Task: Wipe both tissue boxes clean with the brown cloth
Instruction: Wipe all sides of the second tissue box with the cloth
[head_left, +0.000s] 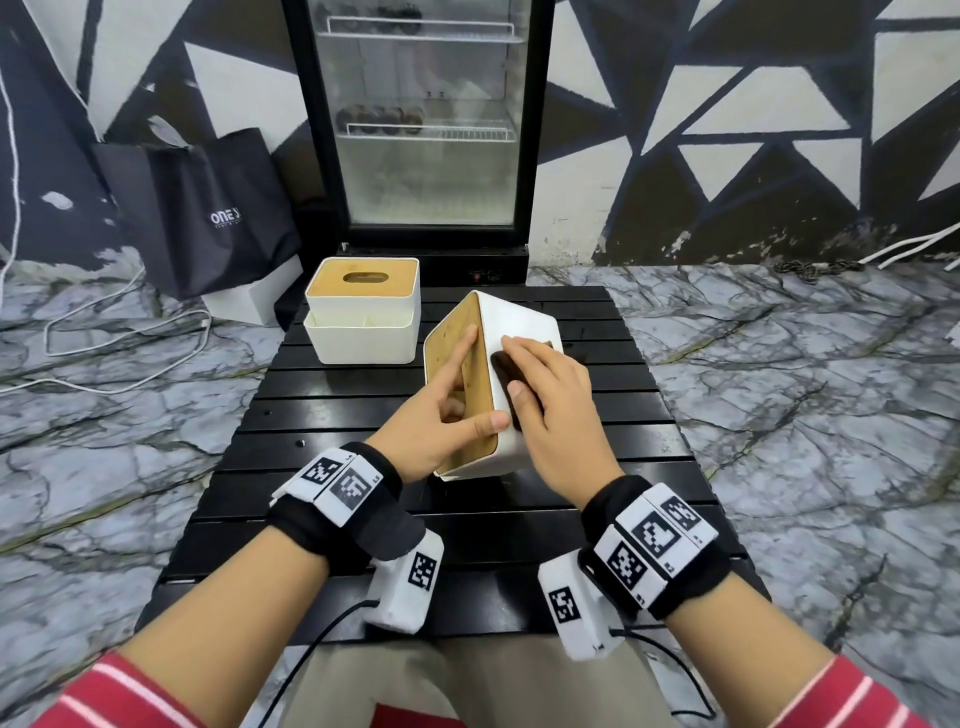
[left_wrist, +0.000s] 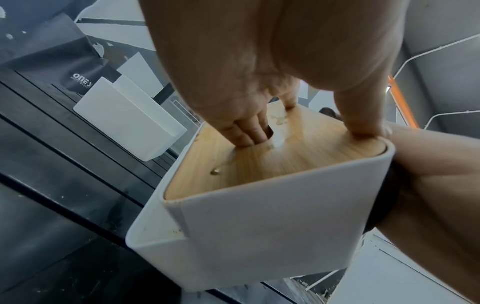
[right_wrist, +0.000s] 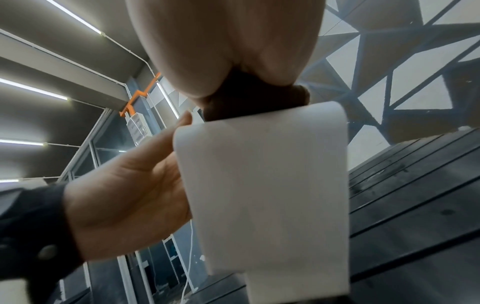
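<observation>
A white tissue box (head_left: 524, 322) with a wooden lid (head_left: 470, 364) is tipped on its side in the middle of the black slatted table (head_left: 363, 525). My left hand (head_left: 447, 410) grips it: several fingers (left_wrist: 249, 133) hook into the lid's slot and the thumb presses the lid's edge. My right hand (head_left: 550, 395) holds the brown cloth (head_left: 506, 371) bunched against the box's white upper side (right_wrist: 265, 185). Most of the cloth (right_wrist: 249, 100) is hidden under that hand. A second tissue box (head_left: 363, 306) stands upright at the back left, untouched.
A droplet and wet smears lie on the wooden lid (left_wrist: 215, 171). A black glass-door fridge (head_left: 426, 130) stands behind the table. A black bag (head_left: 208, 208) and a white box (head_left: 249, 301) sit on the marble floor at the left, with white cables nearby.
</observation>
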